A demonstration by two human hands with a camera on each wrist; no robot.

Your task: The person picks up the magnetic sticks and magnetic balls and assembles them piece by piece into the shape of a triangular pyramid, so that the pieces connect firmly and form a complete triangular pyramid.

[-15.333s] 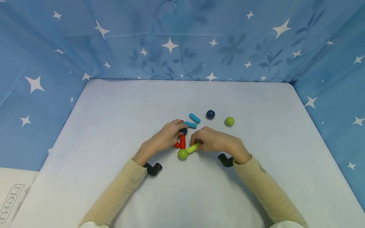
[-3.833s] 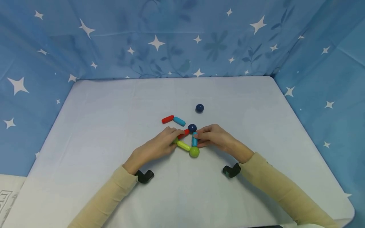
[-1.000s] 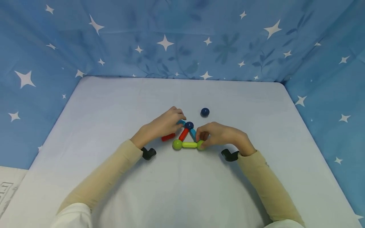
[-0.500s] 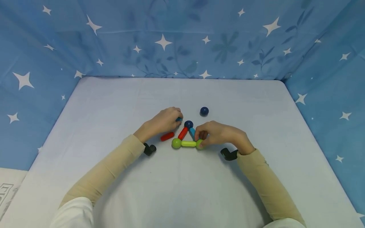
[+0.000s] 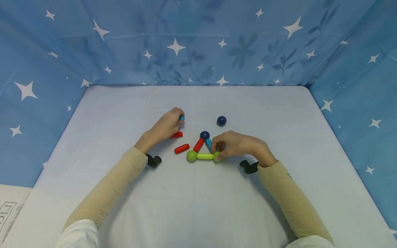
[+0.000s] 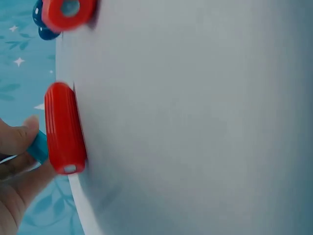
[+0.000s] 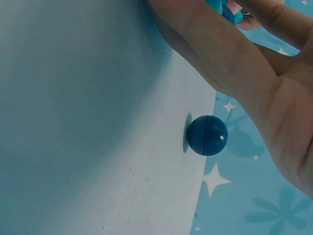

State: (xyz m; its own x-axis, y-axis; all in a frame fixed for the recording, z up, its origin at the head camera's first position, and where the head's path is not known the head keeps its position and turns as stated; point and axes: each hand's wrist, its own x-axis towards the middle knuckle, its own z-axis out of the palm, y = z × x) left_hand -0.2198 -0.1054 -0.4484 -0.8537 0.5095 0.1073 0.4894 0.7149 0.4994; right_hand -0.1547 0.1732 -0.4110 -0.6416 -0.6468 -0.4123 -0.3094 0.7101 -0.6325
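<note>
My left hand (image 5: 167,124) pinches a light-blue magnetic rod (image 5: 181,118) between thumb and fingers, on the left of the group. Close below that hand is a grooved red rod (image 6: 64,129), partly hidden by it in the head view. A flat triangle lies to the right: a navy ball (image 5: 204,135) at the top, a red side rod (image 5: 199,145), a blue side rod (image 5: 209,144), a yellow-green base rod (image 5: 205,156) and a left green ball (image 5: 191,156). At the triangle's right corner my right hand (image 5: 237,144) grips the other green ball (image 5: 216,156), partly covering it.
Another loose red rod (image 5: 182,148) lies just left of the triangle. A second navy ball (image 5: 221,121) rests behind the triangle. The white table (image 5: 198,206) is bordered by a blue star-patterned curtain (image 5: 198,41) at the back and sides.
My left hand has moved left and back, carrying the blue rod away from the triangle's navy ball. A second loose red rod now shows beneath it. The right hand stays at the green ball.
</note>
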